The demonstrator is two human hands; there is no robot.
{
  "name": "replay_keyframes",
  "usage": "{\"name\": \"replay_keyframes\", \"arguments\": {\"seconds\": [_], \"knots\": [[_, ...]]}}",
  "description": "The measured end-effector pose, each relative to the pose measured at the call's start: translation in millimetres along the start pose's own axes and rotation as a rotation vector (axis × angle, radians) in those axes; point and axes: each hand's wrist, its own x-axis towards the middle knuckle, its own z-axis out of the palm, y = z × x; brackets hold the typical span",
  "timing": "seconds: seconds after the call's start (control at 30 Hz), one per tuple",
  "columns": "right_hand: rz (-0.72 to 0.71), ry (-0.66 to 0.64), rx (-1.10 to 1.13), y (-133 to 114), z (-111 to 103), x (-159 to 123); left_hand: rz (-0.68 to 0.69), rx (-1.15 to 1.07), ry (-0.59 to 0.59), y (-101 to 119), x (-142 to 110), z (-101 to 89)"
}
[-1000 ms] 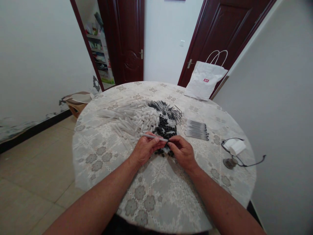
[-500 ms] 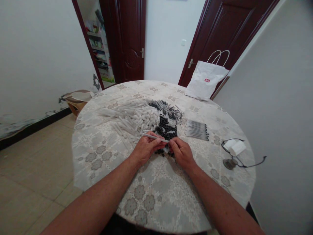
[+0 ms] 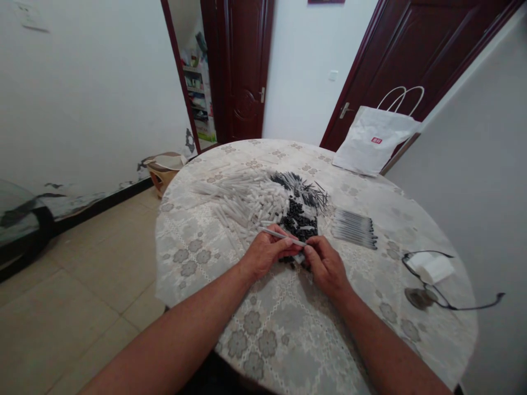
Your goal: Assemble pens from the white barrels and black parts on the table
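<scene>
Soft, dim light is spread over the tablecloth (image 3: 304, 340); the brightest glow is caught by the far wall (image 3: 304, 99); fine detail is smudged, edges stretched!

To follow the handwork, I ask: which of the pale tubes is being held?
The tube slanting across the left hand, one end at the right hand; the other pale tubes lie on the tablecloth.

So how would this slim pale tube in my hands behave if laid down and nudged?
The tube is probably stiff: it extends straight from your left hand without sagging. Being slim, it's likely light; its rodlike shape suggests it may roll.
</scene>
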Motion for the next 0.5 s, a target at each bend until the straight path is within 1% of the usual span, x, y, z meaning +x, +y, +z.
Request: {"name": "replay_keyframes", "arguments": {"seconds": [0.23, 0.37, 0.5], "knots": [[0.003, -0.056, 0.007, 0.3, -0.7, -1.2, -0.028, -0.033, -0.011, 1.6, -1.1, 3.4], [-0.006, -0.003, 0.061, -1.3, -3.2, -3.7, -0.016, -0.032, 0.003, 2.8, -1.9, 4.8], [-0.068, 0.004, -0.012, -3.5, -4.5, -4.4, -0.008, -0.040, -0.007, 4.1, -2.8, 5.3]]}}
